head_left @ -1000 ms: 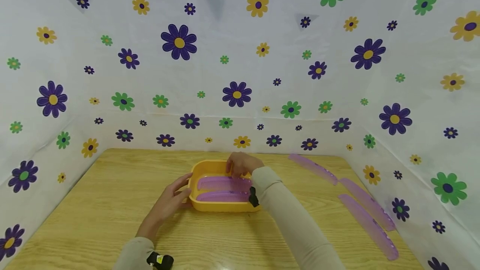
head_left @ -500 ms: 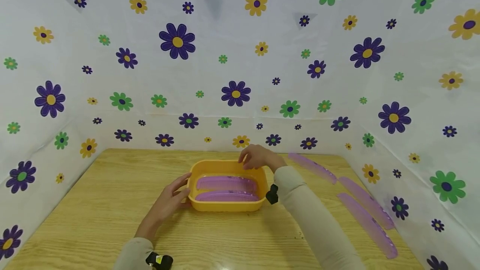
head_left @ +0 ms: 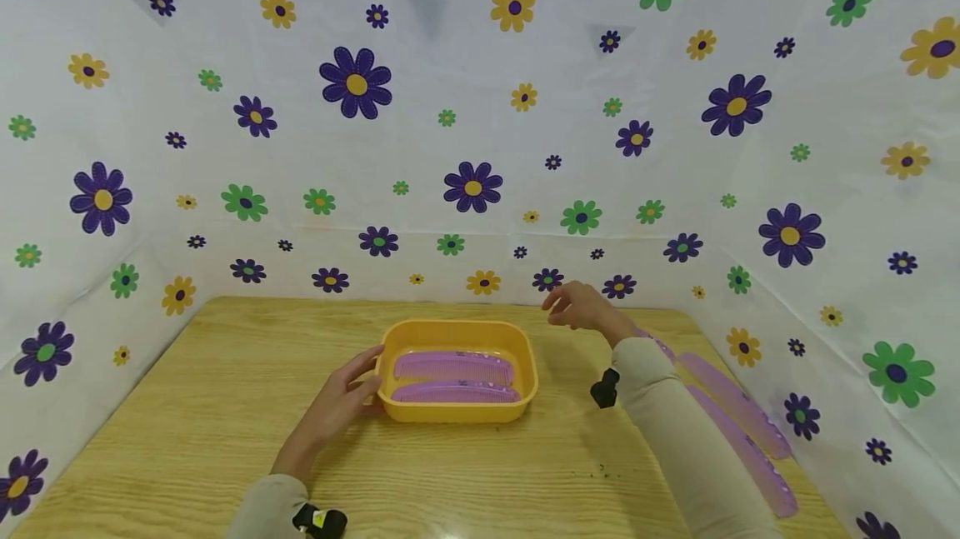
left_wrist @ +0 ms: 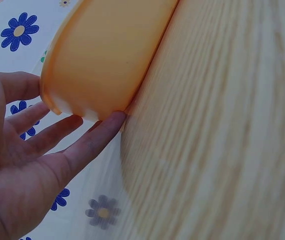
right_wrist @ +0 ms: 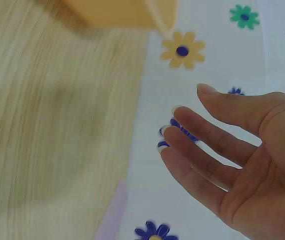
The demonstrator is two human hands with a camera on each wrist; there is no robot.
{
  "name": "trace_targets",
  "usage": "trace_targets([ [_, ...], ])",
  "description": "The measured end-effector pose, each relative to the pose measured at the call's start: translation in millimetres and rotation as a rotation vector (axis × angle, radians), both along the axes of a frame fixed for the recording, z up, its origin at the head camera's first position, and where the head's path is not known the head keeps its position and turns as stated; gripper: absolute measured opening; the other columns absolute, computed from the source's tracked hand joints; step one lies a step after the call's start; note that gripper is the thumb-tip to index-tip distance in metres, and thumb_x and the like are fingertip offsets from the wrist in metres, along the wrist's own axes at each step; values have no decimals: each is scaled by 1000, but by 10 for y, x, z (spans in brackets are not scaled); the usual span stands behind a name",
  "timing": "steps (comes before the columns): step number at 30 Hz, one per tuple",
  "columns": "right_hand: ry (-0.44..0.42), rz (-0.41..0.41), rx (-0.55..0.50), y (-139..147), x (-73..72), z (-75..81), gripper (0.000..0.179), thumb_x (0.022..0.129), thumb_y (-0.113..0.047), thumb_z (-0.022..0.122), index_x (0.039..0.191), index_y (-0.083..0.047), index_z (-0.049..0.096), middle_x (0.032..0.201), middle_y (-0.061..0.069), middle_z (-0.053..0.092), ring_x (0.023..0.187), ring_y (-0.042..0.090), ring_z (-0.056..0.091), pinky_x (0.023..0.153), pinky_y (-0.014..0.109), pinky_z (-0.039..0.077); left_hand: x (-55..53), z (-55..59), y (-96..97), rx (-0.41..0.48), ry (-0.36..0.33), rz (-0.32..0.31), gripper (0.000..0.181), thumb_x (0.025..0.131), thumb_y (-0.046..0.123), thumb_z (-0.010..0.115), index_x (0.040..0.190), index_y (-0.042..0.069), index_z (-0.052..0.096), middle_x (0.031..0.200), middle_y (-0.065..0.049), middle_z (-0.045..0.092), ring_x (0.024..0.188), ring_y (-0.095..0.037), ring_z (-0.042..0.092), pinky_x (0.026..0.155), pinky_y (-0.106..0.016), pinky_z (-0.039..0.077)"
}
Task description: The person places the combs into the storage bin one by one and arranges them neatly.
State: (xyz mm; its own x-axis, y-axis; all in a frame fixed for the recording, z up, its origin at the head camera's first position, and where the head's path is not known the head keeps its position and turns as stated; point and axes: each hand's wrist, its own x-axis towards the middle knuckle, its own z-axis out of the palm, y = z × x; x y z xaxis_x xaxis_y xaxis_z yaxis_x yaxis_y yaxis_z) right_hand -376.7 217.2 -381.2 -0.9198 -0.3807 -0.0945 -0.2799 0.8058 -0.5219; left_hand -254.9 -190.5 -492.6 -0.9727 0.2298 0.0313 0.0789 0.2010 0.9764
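Two purple combs, a back comb (head_left: 453, 366) and a front comb (head_left: 456, 391), lie side by side in a yellow plastic basin (head_left: 457, 413). My left hand (head_left: 339, 393) rests at the basin's left end. In the left wrist view its extended, spread fingers (left_wrist: 95, 142) touch the outer wall and rim. My right hand (head_left: 583, 306) is in the air right of the basin, holding nothing. The right wrist view shows its fingers (right_wrist: 207, 167) loosely extended. Three more purple combs lie at the table's right: a far comb (head_left: 658, 344), a middle comb (head_left: 738, 406) and a near comb (head_left: 750, 456). My right arm partly covers the far and near ones.
The wooden table (head_left: 225, 406) is enclosed by a white sheet (head_left: 450, 131) with printed flowers, at the back and both sides. Small dark specks (head_left: 600, 471) show on the table in front of the basin, to the right.
My right hand has come out of the basin and moved right, toward the combs on the table. The left hand, the basin and its two combs stay in place.
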Motion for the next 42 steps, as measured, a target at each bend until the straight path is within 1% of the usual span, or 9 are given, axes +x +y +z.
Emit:
trace_targets([
  [7,80,-46,12,460,-2,-166,28,97,-8,67,121,6,67,118,30,71,109,44,69,95,55,60,-2,-5,14,14,2,-6,54,110,15,47,162,10,31,164,-29,31,136,-51,54,92,-44,64],
  [12,125,-57,39,708,7,-273,31,94,-6,69,120,10,66,115,33,71,108,49,67,94,58,58,0,-1,12,20,0,-5,54,110,15,47,162,9,31,164,-29,32,136,-51,53,91,-43,64],
  [14,125,-73,48,778,21,-310,32,94,-6,69,120,11,65,115,34,70,108,49,67,94,58,58,3,0,9,14,-1,-4,54,110,15,47,162,10,31,164,-29,31,136,-51,53,92,-43,64],
  [19,118,-111,57,903,67,-380,30,94,-4,68,120,11,65,117,35,68,108,50,66,92,58,58,16,5,10,0,-8,4,54,110,15,47,162,10,31,165,-29,30,137,-51,52,93,-43,63],
  [22,148,-119,67,974,72,-407,31,93,-4,67,120,12,64,117,37,67,108,52,65,92,61,57,19,10,19,-10,-13,16,55,110,15,48,162,12,31,165,-27,31,137,-50,52,94,-43,63],
  [25,165,-145,69,1045,49,-432,33,93,-3,67,122,11,64,118,38,66,110,54,63,96,64,54,18,13,23,-17,-18,22,55,110,16,48,162,13,31,165,-26,31,138,-49,53,94,-42,63],
  [29,146,-178,81,1139,-5,-488,33,93,-1,65,124,12,63,121,39,65,113,56,61,99,65,52,24,18,16,-6,-18,18,55,110,15,48,162,12,31,165,-27,31,137,-49,53,94,-43,63],
  [35,127,-187,111,1223,-50,-593,36,92,-1,63,126,12,62,125,40,62,117,57,58,103,66,49,33,21,-2,-2,-15,13,55,110,15,47,162,11,31,165,-28,30,137,-50,52,94,-44,63],
  [42,159,-184,153,1306,-43,-693,40,89,-3,69,124,15,62,125,40,62,116,57,58,103,65,49,34,37,4,-6,-7,9,55,110,15,48,162,10,30,165,-28,30,138,-51,51,95,-46,62],
])
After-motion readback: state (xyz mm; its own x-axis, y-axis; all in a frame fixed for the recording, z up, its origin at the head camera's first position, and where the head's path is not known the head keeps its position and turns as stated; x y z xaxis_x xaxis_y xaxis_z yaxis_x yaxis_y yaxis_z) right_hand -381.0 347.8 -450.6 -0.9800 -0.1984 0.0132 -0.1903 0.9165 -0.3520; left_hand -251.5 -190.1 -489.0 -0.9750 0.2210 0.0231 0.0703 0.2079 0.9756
